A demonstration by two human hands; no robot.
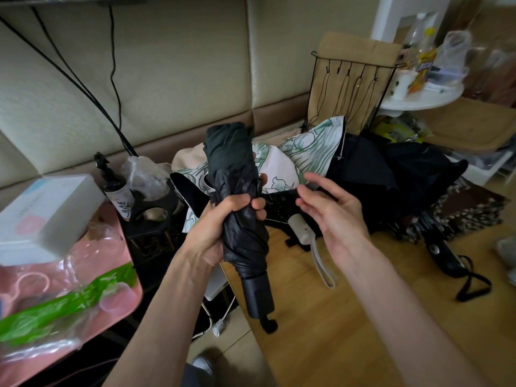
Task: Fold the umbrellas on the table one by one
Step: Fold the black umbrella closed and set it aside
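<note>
A person's left hand [223,219] curls tightly around the middle of a collapsed black umbrella [237,174], held upright at centre frame over the near edge of the wooden table [335,317]. The right hand [332,210] hovers just beside it, fingers spread and holding nothing. The canopy looks bunched and crumpled rather than pleated, its stubby handle [258,297] pointing down. If that 1-handed grip slackens before the cloth is wound and secured, the folds would likely spring loose. 2 more, a green-patterned white umbrella [307,152] and a second black umbrella [405,169], sprawl unfolded at centre right.
</note>
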